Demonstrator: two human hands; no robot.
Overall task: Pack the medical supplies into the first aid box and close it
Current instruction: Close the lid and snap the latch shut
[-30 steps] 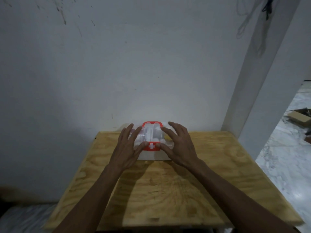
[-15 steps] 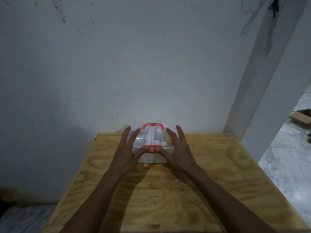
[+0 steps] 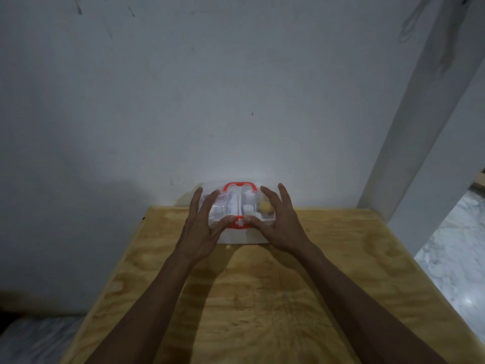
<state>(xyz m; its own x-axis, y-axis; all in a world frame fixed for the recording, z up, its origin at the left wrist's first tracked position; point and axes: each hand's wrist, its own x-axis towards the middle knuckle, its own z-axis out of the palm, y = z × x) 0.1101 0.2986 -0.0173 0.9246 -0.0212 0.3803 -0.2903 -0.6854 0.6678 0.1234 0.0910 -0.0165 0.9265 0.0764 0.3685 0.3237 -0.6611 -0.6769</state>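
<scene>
Head view. The first aid box stands at the far edge of the wooden table, close against the white wall. Its clear lid lies down over the white base. A red handle shows at the far side of the lid, and a red latch with a white cross sits at the near edge. Through the lid, white items and a yellow round item can be made out; their exact kind cannot be told.

The left hand is spread wide, fingers fanned over the left part of the lid, thumb tip touching the latch from the left. It grips nothing. Whether the fingers rest on the lid or stand just above it cannot be told.

The right hand is likewise spread, fingers reaching past the right end of the box, thumb tip touching the latch from the right. It grips nothing.

The two thumbs lie on either side of the white cross, apart from each other. Both forearms extend over the table from the near edge. A white pillar stands to the right, with pale marbled floor beyond it.
</scene>
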